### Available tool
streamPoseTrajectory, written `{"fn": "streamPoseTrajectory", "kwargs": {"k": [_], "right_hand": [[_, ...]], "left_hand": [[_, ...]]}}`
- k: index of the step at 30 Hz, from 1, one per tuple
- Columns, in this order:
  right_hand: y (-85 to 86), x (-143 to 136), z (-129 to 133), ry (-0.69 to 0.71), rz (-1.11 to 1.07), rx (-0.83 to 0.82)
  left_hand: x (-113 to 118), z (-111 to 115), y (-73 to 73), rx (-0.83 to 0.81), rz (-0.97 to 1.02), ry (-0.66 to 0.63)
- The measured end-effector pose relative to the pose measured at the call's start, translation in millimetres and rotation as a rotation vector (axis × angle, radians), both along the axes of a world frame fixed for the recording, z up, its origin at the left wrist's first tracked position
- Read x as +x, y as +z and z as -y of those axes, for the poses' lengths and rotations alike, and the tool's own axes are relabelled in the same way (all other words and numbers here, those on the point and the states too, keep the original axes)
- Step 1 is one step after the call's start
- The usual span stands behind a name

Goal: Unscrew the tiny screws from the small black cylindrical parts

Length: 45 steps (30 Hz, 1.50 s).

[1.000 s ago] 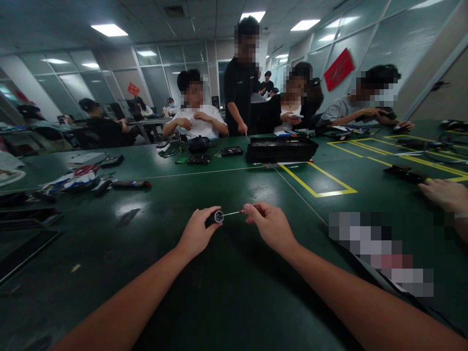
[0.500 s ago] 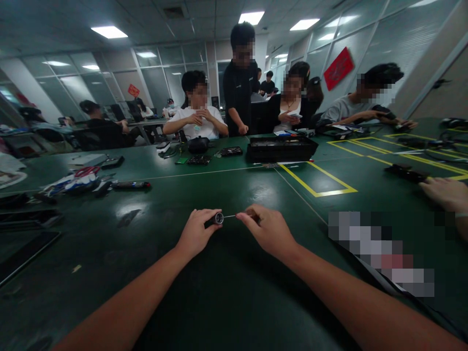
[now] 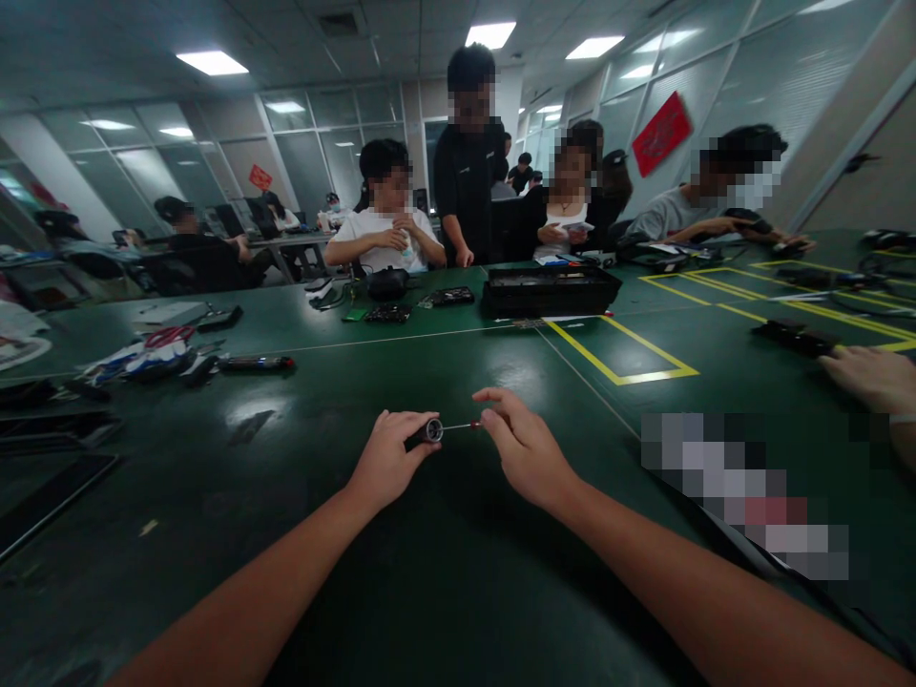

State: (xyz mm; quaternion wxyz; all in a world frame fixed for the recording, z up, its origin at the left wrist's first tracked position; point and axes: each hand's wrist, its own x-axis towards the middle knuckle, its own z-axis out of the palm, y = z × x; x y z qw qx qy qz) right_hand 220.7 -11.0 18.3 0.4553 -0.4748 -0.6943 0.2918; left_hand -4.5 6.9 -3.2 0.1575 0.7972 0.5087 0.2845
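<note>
Pinching dark cylinder (image 3: 432, 431): left fingers (image 3: 413, 418) | right fingers (image 3: 499, 395) at thin tool (image 3: 458, 426), grip unclear | black tray (image 3: 551, 301) beyond

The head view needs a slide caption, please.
Left hand holds a dark cylinder; right hand touches a thin, red-ended tool.

There is one dark cylinder (image 3: 430, 431) and one thin metal shaft (image 3: 456, 426)
</note>
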Motion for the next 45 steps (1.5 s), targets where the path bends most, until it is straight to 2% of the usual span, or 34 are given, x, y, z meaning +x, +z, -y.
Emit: {"fn": "streamPoseTrajectory", "kwargs": {"k": [6,10,15,18,22,28,34,37,45], "right_hand": [[4.2,-2.7,2.4,-0.002,-0.001,-0.051],[0.2,-3.3,0.7,-0.020,-0.052,-0.108],[-3.6,-3.3,-1.0,0.024,-0.154,-0.071],[-1.4,-2.5,-1.9,0.039,-0.109,-0.095],[-1.8,-1.7,-4.2,-0.022,-0.074,-0.090],[-10.5,-6.5,-12.2,-0.030,-0.438,-0.162],[-14.1,-2.6,-25.0,-0.058,-0.890,-0.488],[-15.1,-1.0,-27.2,-0.131,-0.904,-0.446],[-16.3,-5.4,-21.9,-0.093,-0.684,-0.252]], "left_hand": [[2.3,2.0,4.2,-0.008,-0.002,0.026],[2.6,2.1,4.1,-0.013,0.003,0.030],[-0.8,-0.1,-0.3,0.012,0.026,0.030],[-1.1,-0.3,-1.6,0.018,0.020,0.023],[1.1,0.8,-0.8,0.003,0.003,0.014],[2.1,2.0,-0.3,0.024,0.015,0.002],[5.2,4.3,7.3,0.097,-0.023,0.005],[5.0,2.6,5.2,0.034,-0.034,0.008],[5.8,1.8,2.2,0.021,-0.027,0.002]]}}
